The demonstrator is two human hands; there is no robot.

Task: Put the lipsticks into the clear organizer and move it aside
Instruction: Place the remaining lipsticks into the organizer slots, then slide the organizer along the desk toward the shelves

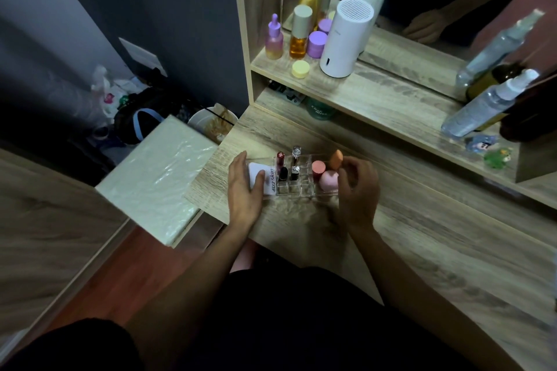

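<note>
Left hand (244, 187): fingers nearly straight, laid flat on a white packet (256, 178) at the left end of the clear organizer (301, 190).
Right hand (357, 187): fingers curled at the organizer's right end, beside a pink sponge (328, 180); grip cannot be told.
Lipsticks (282, 173): four, upright in compartments, between the hands.

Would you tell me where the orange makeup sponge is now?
Head view: the orange sponge stands at the clear organizer's right end, behind the pink sponge, just left of the right hand.
</note>
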